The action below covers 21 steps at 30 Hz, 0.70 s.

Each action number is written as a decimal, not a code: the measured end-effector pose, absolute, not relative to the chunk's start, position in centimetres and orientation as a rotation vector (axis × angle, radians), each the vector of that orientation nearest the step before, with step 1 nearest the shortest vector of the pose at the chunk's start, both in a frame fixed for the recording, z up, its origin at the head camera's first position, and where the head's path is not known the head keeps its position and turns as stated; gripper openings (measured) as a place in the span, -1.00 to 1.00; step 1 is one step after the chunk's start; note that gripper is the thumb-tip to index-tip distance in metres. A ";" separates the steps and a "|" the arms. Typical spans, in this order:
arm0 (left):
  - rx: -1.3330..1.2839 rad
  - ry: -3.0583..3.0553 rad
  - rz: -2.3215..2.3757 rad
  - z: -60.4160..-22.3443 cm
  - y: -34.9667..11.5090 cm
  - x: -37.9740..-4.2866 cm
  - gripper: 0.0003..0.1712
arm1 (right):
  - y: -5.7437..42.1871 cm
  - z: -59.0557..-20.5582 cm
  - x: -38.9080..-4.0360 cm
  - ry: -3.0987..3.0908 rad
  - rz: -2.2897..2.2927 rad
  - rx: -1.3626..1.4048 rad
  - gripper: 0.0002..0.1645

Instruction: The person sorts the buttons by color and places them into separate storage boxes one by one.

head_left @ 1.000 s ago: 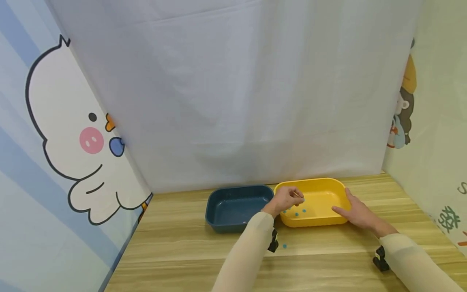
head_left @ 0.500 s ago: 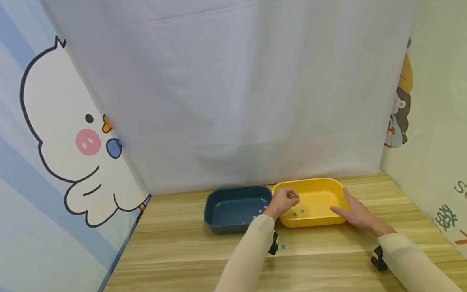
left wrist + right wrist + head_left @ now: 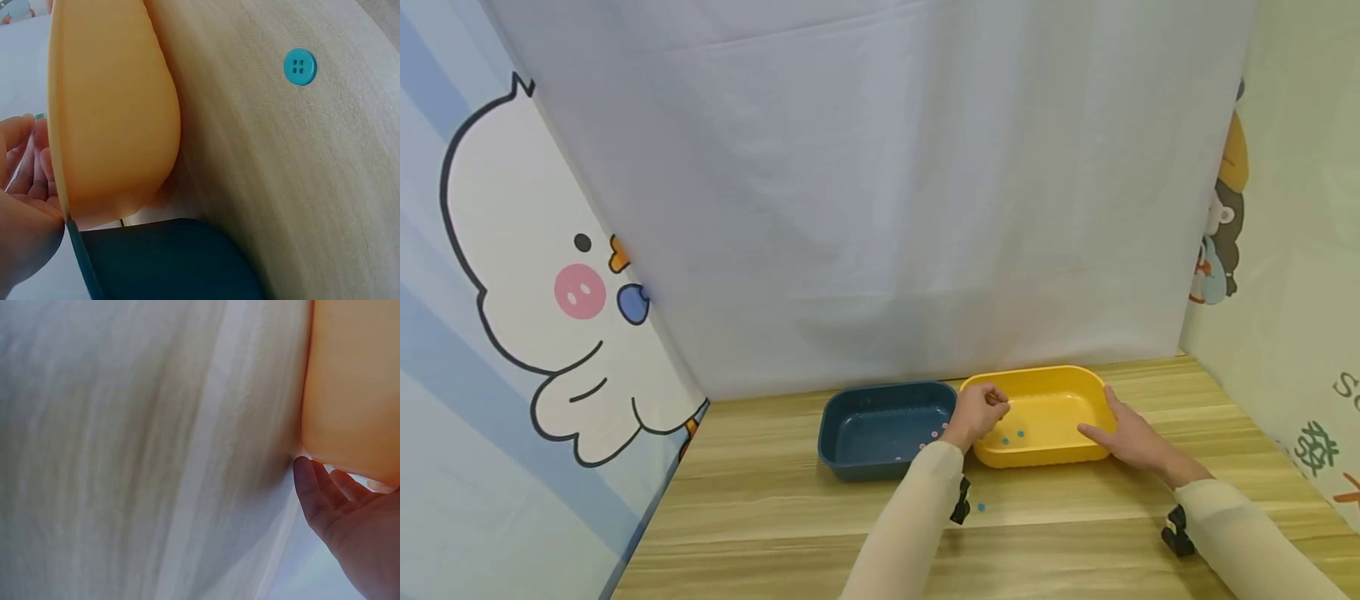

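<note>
My left hand is over the left side of the yellow tray, thumb and fingertips pinching a small blue button. Only the button's edge shows in the left wrist view; the hand mostly covers it in the head view. Below the fingers, more blue buttons lie on the tray floor. My right hand holds the tray's right end, with the thumb over the rim and the fingers along the outside wall. Its fingertips are low against that wall in the right wrist view.
A dark blue tray stands against the yellow one on its left, with several pink buttons inside. One loose blue button with four holes lies on the wooden table before the trays. A white curtain hangs behind.
My left hand has drawn slightly left inside the yellow tray with its button. The right hand keeps its place on the tray's end. The head view has shifted a little.
</note>
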<state>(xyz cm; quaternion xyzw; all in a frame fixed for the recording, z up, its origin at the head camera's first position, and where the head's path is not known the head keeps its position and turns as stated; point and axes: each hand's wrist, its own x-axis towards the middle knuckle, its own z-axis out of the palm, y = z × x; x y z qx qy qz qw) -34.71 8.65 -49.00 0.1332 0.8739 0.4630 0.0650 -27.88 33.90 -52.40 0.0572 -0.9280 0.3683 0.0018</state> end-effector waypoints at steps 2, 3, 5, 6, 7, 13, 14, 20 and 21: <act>0.414 2.625 1.414 -49.0 8.5 -34.7 -0.96 | 33.8 -52.4 -27.9 -2.914 1.158 0.176 0.23; 0.424 2.622 1.416 -49.0 8.4 -34.7 -0.96 | 33.8 -52.4 -27.9 -2.914 1.156 0.176 0.23; 0.452 2.613 1.416 -48.9 8.2 -34.7 -0.96 | 33.8 -52.4 -27.8 -2.915 1.158 0.176 0.23; 0.469 2.611 1.411 -48.9 8.0 -34.7 -0.96 | 33.8 -52.3 -27.8 -2.916 1.153 0.177 0.22; 0.486 2.607 1.405 -48.8 7.8 -34.7 -0.96 | 33.8 -52.4 -27.8 -2.915 1.154 0.178 0.22; 0.620 2.559 1.326 -48.0 6.5 -34.2 -0.94 | 33.8 -52.4 -27.8 -2.910 1.151 0.180 0.21; 0.648 2.547 1.309 -47.8 6.2 -34.0 -0.93 | 33.8 -52.4 -27.8 -2.910 1.145 0.182 0.21; 0.790 2.472 1.213 -47.0 4.5 -32.7 -0.84 | 33.8 -52.5 -27.8 -2.912 1.124 0.195 0.21; 0.813 2.471 1.188 -46.9 4.2 -32.5 -0.83 | 33.8 -52.4 -27.8 -2.912 1.126 0.196 0.21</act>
